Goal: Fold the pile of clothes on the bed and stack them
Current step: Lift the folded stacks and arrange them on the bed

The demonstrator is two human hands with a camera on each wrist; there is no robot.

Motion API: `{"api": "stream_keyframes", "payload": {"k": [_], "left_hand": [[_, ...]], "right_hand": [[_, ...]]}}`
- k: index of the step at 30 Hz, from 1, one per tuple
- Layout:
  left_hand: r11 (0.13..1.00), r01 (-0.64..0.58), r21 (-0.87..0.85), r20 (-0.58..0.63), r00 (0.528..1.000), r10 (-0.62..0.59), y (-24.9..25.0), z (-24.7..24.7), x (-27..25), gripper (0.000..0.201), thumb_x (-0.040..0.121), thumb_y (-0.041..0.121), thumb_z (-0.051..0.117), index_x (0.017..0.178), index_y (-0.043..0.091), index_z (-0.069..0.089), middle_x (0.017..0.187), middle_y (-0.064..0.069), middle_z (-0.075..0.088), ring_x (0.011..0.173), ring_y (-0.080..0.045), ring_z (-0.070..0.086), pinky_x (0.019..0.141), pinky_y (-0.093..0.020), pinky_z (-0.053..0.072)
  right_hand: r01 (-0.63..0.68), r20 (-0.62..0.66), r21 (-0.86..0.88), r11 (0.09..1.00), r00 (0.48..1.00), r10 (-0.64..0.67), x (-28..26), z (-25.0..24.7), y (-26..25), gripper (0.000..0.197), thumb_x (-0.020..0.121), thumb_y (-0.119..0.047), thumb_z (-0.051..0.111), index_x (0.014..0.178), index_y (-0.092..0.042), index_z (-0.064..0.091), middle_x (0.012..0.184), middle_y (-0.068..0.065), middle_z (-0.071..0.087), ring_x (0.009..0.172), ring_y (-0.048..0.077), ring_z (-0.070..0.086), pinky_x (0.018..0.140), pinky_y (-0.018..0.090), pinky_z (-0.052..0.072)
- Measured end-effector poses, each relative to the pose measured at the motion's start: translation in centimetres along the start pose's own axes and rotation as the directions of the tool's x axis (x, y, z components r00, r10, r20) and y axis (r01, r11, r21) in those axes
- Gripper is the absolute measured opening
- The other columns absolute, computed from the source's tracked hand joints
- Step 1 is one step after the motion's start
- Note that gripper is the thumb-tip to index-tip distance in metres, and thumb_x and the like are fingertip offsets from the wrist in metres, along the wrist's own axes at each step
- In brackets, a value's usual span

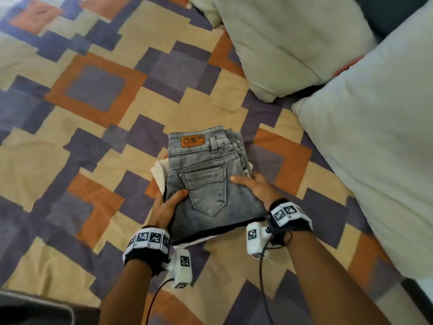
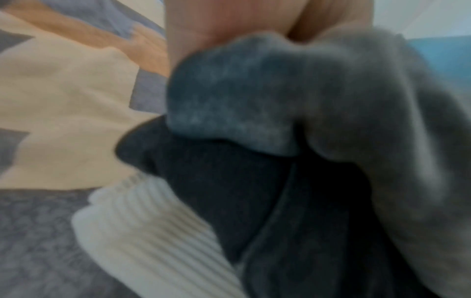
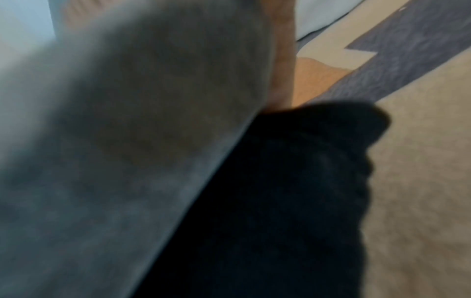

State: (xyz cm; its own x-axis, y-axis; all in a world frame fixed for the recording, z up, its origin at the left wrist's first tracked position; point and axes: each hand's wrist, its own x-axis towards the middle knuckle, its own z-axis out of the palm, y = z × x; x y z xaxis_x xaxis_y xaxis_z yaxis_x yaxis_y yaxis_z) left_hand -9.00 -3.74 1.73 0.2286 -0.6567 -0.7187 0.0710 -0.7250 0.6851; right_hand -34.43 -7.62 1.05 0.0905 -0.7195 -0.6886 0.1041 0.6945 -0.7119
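Observation:
Folded grey jeans (image 1: 206, 184) top a small stack on the bed, pocket and brown label facing up. Under them lie a dark garment (image 1: 225, 231) and a white ribbed one (image 1: 199, 242); a cream piece (image 1: 160, 172) pokes out at the left. My left hand (image 1: 166, 207) grips the stack's left side, thumb on the jeans and fingers hidden beneath. My right hand (image 1: 255, 188) grips the right side the same way. The left wrist view shows the jeans (image 2: 254, 90), dark layer (image 2: 254, 201) and white ribbed layer (image 2: 153, 231) up close. The right wrist view shows jeans (image 3: 127, 141) over dark cloth (image 3: 293, 191).
The bed carries a patchwork quilt (image 1: 93, 113) in orange, purple and beige. Two pale pillows (image 1: 293, 43) (image 1: 379, 137) lie at the right and upper right, close to the stack. A dark grey object (image 1: 30, 310) shows at the lower left corner.

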Motion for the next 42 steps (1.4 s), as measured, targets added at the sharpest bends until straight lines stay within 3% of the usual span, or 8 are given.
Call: {"api": "stream_keyframes", "payload": {"k": [6,13,18,21,26,28,34,42], "left_hand": [[0.997,-0.073,0.016,0.134,0.989,0.07,-0.3,-0.6,-7.4,0.077,0.062,0.037,0.082,0.131,0.023,0.051,0.122,-0.004,0.066,0.107,-0.028,0.065,0.095,-0.053,0.05],[0.948,-0.21,0.24,0.437,0.895,0.088,-1.9,1.7,-22.8,0.072,0.058,0.035,0.083,0.123,0.015,0.059,0.11,-0.004,0.071,0.097,-0.023,0.068,0.089,-0.045,0.054],[0.836,-0.418,0.355,0.699,0.712,0.059,-4.9,4.2,-35.6,0.057,0.068,0.025,0.08,0.119,0.016,0.056,0.107,0.001,0.067,0.098,-0.019,0.064,0.071,-0.029,0.05],[0.733,-0.536,0.418,0.809,0.587,-0.032,-8.3,5.7,-42.8,0.076,0.052,0.043,0.08,0.12,0.017,0.059,0.112,-0.002,0.069,0.098,-0.021,0.066,0.084,-0.039,0.054],[0.538,-0.72,0.438,0.899,0.368,-0.239,-17.4,8.1,-55.5,0.073,0.055,0.043,0.082,0.12,0.019,0.059,0.109,-0.002,0.068,0.101,-0.023,0.064,0.092,-0.041,0.052],[0.472,-0.799,0.373,0.906,0.205,-0.37,-23.0,8.1,-62.3,0.077,0.049,0.042,0.081,0.12,0.019,0.061,0.11,-0.003,0.071,0.097,-0.021,0.067,0.09,-0.04,0.054],[0.305,-0.942,0.139,0.724,-0.114,-0.681,-41.4,0.3,-80.7,0.059,0.061,0.032,0.079,0.114,0.012,0.064,0.104,-0.005,0.073,0.09,-0.019,0.069,0.073,-0.03,0.053],[0.233,-0.963,-0.133,0.255,-0.261,-0.931,-63.7,-23.5,-98.0,0.034,0.08,0.018,0.076,0.109,0.009,0.061,0.101,-0.009,0.068,0.09,-0.025,0.065,0.077,-0.033,0.051]], "right_hand": [[0.053,-0.114,0.095,0.994,0.993,-0.042,-10.4,-0.8,2.0,0.061,0.057,-0.03,0.089,0.112,-0.011,0.07,0.102,0.01,0.075,0.096,0.03,0.071,0.09,0.048,0.056],[0.195,-0.393,0.334,0.922,0.918,-0.052,-33.5,-2.9,8.8,0.031,0.082,-0.012,0.075,0.111,-0.011,0.066,0.099,0.011,0.075,0.088,0.029,0.073,0.072,0.035,0.058],[0.372,-0.65,0.449,0.812,0.76,0.011,-50.6,-1.6,17.0,0.04,0.08,-0.013,0.072,0.117,-0.003,0.064,0.101,0.018,0.074,0.087,0.032,0.072,0.073,0.037,0.059],[0.504,-0.762,0.504,0.702,0.642,0.086,-60.0,0.1,22.9,0.028,0.085,-0.007,0.067,0.113,-0.001,0.066,0.099,0.02,0.074,0.084,0.032,0.072,0.07,0.035,0.058],[0.707,-0.888,0.46,0.537,0.358,0.288,-73.7,4.8,34.0,0.038,0.08,-0.012,0.073,0.115,-0.001,0.064,0.1,0.018,0.074,0.089,0.034,0.072,0.075,0.038,0.057],[0.79,-0.888,0.4,0.465,0.209,0.409,-79.8,8.1,39.7,0.033,0.083,-0.01,0.07,0.114,-0.001,0.065,0.097,0.017,0.075,0.088,0.034,0.072,0.076,0.039,0.057],[0.949,-0.711,0.146,0.28,-0.096,0.697,-94.3,23.1,55.1,0.027,0.082,-0.007,0.069,0.108,0.001,0.066,0.093,0.016,0.075,0.08,0.03,0.073,0.065,0.032,0.058],[0.942,-0.233,-0.208,0.263,-0.309,0.922,-105.9,48.5,69.3,0.027,0.084,-0.003,0.066,0.112,-0.001,0.065,0.094,0.014,0.075,0.078,0.025,0.073,0.062,0.03,0.057]]}}
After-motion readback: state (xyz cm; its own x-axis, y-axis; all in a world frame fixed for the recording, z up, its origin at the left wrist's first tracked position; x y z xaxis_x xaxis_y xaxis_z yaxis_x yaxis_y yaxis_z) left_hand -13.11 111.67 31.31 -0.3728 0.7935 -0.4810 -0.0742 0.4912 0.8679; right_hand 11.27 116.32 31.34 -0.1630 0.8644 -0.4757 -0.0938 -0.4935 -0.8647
